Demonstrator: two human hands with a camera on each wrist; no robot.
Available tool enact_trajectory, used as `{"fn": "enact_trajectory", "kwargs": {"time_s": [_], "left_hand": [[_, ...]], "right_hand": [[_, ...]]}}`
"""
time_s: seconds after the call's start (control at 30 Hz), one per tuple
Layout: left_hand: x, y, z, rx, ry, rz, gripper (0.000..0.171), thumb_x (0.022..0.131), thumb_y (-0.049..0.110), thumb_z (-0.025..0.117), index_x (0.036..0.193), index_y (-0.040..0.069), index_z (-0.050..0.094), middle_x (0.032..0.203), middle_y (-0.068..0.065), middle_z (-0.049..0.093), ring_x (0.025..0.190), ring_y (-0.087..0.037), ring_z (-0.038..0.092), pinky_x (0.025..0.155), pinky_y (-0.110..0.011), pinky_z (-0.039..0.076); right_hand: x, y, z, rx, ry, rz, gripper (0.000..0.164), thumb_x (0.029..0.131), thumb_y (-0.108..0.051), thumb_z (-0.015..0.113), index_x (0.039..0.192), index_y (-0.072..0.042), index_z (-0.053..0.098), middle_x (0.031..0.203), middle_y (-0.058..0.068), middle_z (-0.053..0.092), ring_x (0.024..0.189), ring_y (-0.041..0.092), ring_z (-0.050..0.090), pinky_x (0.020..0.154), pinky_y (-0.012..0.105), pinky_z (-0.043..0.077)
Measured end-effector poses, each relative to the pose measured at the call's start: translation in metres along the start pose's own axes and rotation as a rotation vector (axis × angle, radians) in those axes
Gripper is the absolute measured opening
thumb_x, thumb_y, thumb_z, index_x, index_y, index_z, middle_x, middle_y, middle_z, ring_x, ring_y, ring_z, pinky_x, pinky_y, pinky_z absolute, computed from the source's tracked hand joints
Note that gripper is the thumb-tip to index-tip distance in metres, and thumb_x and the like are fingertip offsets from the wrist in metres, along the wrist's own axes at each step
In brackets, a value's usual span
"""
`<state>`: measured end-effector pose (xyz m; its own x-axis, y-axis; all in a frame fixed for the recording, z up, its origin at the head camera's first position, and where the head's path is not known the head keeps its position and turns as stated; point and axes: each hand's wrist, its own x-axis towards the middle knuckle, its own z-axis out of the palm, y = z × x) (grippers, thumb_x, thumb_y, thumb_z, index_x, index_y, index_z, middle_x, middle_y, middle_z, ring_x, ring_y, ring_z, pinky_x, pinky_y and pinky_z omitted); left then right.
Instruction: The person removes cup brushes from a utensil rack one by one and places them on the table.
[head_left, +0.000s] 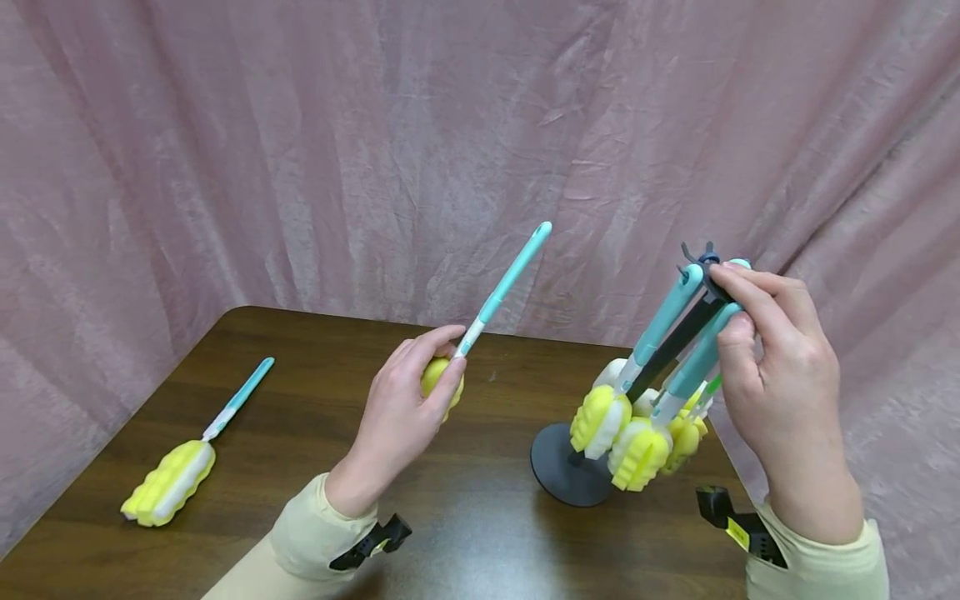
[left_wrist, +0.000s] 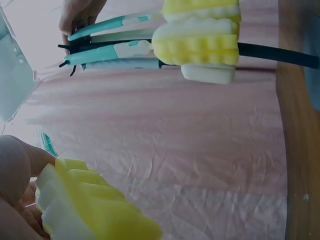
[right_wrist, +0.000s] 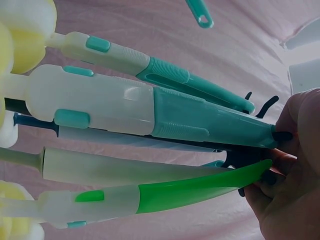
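My left hand [head_left: 408, 396] holds a sponge bottle brush near its yellow sponge head, and the brush's teal handle [head_left: 513, 271] points up and to the right. In the left wrist view the yellow-and-white sponge [left_wrist: 95, 205] shows beside my fingers. At the right, my right hand [head_left: 787, 367] grips the hooked top of a black stand [head_left: 573, 479]. Several bottle brushes hang from its hooks, sponges down, among them a teal-handled brush [right_wrist: 180, 115] and a green-handled brush [right_wrist: 195, 192]. My right fingertips are partly hidden behind the hooks in the right wrist view.
Another yellow-and-white sponge brush [head_left: 172, 483] lies on the left of the brown wooden table [head_left: 300, 433], its handle pointing away. A pink curtain [head_left: 375, 150] hangs behind the table. The stand's round base is near the table's right edge.
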<state>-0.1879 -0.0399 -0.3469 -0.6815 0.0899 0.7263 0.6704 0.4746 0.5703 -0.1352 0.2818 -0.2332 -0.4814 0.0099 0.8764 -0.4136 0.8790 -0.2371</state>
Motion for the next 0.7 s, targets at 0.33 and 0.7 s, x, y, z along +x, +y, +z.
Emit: {"fn": "enact_trajectory", "kwargs": {"time_s": [0.33,0.7], "left_hand": [[-0.013,-0.015,-0.018,0.062,0.012,-0.045,0.036,0.097,0.027,0.064,0.133,0.02,0.063,0.101,0.014,0.063,0.09,-0.007,0.053,0.069,-0.031,0.043],[-0.027,-0.033,-0.031,0.12,0.015,-0.128,0.036,0.096,0.025,0.066,0.132,0.025,0.063,0.101,0.017,0.064,0.093,-0.007,0.054,0.074,-0.035,0.043]], "right_hand": [[-0.001,0.001,-0.002,-0.005,-0.029,-0.001,0.045,0.099,-0.017,0.039,0.134,-0.019,0.066,0.135,0.003,0.058,0.125,0.019,0.055,0.085,0.014,0.032],[-0.001,0.001,-0.002,-0.001,-0.027,0.003,0.045,0.099,-0.017,0.038,0.134,-0.02,0.066,0.135,0.002,0.058,0.125,0.017,0.054,0.082,0.014,0.03]]}}
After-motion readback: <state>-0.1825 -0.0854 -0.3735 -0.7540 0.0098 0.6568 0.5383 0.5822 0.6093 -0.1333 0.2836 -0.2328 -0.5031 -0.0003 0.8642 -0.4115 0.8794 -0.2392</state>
